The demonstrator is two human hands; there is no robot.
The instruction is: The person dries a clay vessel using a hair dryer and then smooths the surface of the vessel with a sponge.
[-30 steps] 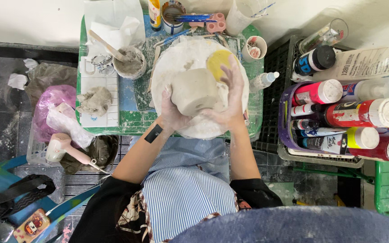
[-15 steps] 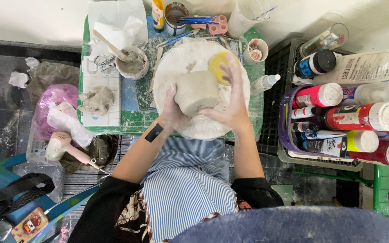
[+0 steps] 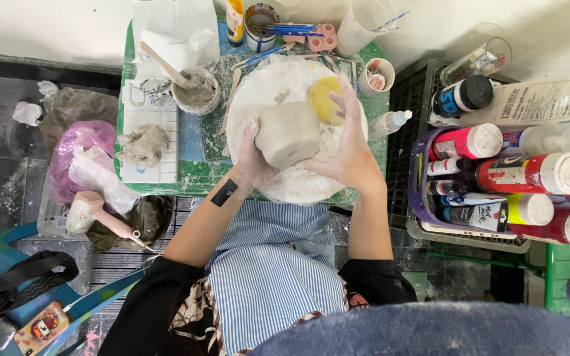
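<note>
- Clay pot (image 3: 287, 136): grey, unfired, on the white round board (image 3: 298, 188) atop the counter (image 3: 192, 173).
- Handling, judged: soft, damp, slippery, easily dented; best cupped low on both walls.
- Left hand (image 3: 253, 158), right hand (image 3: 351, 155): wrapped around the pot's sides.
- Yellow sponge (image 3: 323, 99): just beside.

grey clay pot (image 3: 287, 135) | yellow sponge (image 3: 322, 100) | white round board (image 3: 278, 79) | blue-and-white striped apron (image 3: 278, 277) | pink hairdryer (image 3: 94, 212)

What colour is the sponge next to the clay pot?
Yellow; the round sponge lies under the right hand's fingers, shown in the head view.
</note>
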